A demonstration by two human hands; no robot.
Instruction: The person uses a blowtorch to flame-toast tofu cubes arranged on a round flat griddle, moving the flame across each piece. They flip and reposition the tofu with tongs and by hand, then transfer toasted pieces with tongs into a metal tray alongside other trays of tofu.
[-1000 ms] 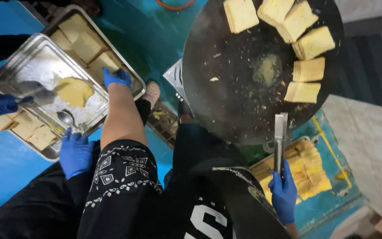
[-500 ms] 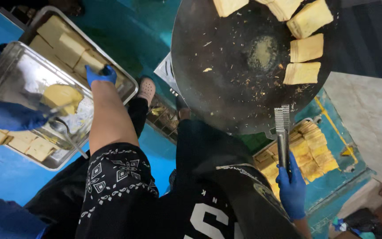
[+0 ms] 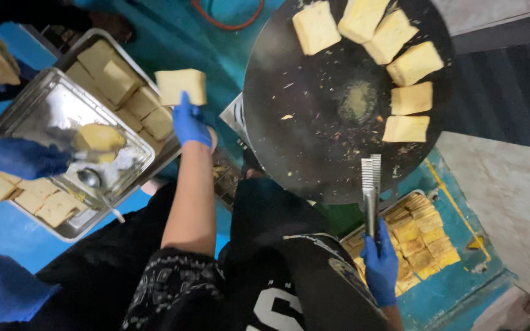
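Holding a pale yellow square bread slice (image 3: 181,86) up in the air, the left hand (image 3: 190,123) in a blue glove has its fingers pinched on the slice's bottom edge. Slice sits right above the hand, over the edge of a shiny metal tray (image 3: 62,101) w/ more yellow slices (image 3: 121,86) packed beside it.

Right hand (image 3: 380,265), also blue-gloved, is closed round the handle of long metal tongs (image 3: 371,190). Tongs point up, tips over the near rim of a big round black griddle (image 3: 314,122). Six yellow bread squares (image 3: 407,98) lie along the far & right side of the griddle, well apart from the tongs.

Below the right hand is a tray of small cut yellow pieces (image 3: 421,236).

At left, another person's blue-gloved hand (image 3: 16,158) is over the shiny tray, near a metal spoon (image 3: 96,184).
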